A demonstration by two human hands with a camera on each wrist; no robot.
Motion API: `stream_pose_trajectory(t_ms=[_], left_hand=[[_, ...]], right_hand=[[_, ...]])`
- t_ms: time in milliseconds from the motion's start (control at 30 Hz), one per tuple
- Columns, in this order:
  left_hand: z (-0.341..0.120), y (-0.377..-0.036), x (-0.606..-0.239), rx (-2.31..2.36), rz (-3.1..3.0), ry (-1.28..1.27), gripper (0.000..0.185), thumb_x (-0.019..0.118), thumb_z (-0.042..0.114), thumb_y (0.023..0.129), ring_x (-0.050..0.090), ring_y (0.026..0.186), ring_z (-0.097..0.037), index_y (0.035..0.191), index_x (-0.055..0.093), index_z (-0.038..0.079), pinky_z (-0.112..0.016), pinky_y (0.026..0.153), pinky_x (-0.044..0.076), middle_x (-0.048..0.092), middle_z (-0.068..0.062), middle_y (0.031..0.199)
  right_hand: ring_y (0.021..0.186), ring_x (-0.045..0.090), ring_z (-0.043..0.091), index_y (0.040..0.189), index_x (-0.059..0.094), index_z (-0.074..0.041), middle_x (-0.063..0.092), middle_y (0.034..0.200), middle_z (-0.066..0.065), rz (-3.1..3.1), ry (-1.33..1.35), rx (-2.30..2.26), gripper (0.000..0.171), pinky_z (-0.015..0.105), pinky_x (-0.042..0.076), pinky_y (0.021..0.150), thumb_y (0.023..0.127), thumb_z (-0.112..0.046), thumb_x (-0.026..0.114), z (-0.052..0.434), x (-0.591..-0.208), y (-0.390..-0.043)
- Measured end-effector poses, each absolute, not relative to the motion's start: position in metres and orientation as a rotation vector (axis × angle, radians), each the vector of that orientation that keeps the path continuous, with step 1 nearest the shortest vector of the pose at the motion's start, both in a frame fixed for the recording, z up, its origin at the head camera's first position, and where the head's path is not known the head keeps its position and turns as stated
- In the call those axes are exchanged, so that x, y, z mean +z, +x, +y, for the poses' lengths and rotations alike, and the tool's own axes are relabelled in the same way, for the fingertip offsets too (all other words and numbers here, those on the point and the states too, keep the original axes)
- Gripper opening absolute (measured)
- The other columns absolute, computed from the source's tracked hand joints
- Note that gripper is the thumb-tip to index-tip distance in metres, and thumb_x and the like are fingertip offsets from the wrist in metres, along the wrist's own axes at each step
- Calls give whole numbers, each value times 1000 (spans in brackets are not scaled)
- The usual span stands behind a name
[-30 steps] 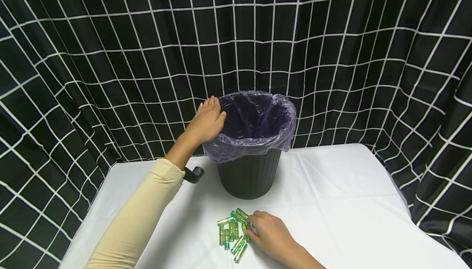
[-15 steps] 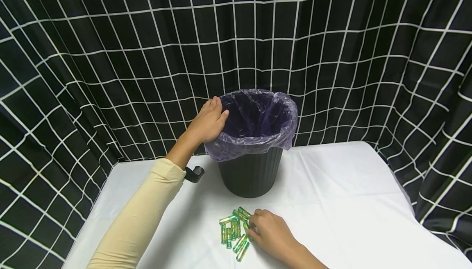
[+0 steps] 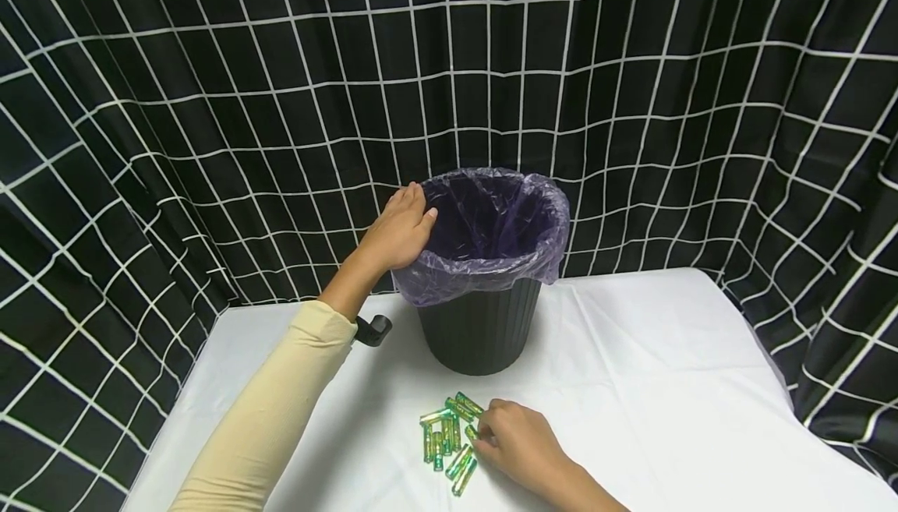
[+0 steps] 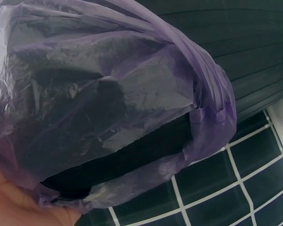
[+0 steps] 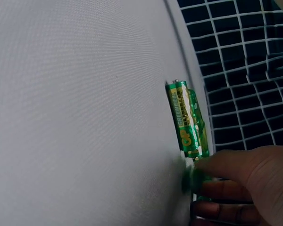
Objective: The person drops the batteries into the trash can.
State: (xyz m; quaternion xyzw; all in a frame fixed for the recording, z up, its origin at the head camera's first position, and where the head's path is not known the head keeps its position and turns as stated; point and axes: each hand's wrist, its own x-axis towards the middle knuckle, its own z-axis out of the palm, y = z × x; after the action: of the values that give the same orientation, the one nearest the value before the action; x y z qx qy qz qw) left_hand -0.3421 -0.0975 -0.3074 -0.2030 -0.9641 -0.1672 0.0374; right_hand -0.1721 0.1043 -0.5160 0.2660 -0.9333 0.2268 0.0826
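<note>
We see the left hand [image 3: 398, 230] laid over the near-left rim of the black bin [image 3: 480, 326], fingers curled on the purple liner [image 3: 491, 224], arm stretched forward in a cream sleeve [image 3: 270, 411]. The right hand [image 3: 515, 442] rests low on the white table [image 3: 652, 387], fingertips pinching one green battery [image 5: 187, 120] at the edge of the battery pile [image 3: 445, 438], just in front of the bin.

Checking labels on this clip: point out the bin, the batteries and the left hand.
bin [image 3: 479, 333], head view, ribbed black wall.
batteries [image 3: 443, 436], head view, middle of the pile.
left hand [image 3: 398, 231], head view, back of the hand.
</note>
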Motion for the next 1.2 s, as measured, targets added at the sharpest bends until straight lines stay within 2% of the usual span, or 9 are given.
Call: stream_pose_trajectory(t_ms=[200,600,767,1200], left_hand=[[-97,-343,-307,-500,-2959,-627,63,25,32,111,7,156,-35,158,12,-9,-38,127,4,11,-24,167],[-98,-344,-307,-516,-2949,-642,63,25,31,111,7,156,-35,157,13,-9,-38,127,4,10,-23,167],[-97,-345,-308,-498,-2949,-645,63,26,30,111,8,156,-35,157,14,-10,-38,127,5,10,-23,167],[-97,-343,-307,-483,-2945,-651,61,24,29,111,8,156,-34,157,14,-10,-37,127,5,12,-24,167]], right_hand=[[58,46,0,72,70,-15,53,68,-13,-2844,794,723,14,19,43,52,76,-6,79,108,-515,-173],[61,54,0,78,70,-13,61,71,-10,-2825,838,729,15,18,47,55,78,-4,83,112,-509,-173],[69,63,3,81,72,-14,68,79,-7,-2770,850,690,17,21,53,60,77,-5,85,117,-495,-173],[78,66,4,84,71,-18,67,85,-13,-2573,871,556,24,25,54,59,74,-3,86,126,-444,-167]])
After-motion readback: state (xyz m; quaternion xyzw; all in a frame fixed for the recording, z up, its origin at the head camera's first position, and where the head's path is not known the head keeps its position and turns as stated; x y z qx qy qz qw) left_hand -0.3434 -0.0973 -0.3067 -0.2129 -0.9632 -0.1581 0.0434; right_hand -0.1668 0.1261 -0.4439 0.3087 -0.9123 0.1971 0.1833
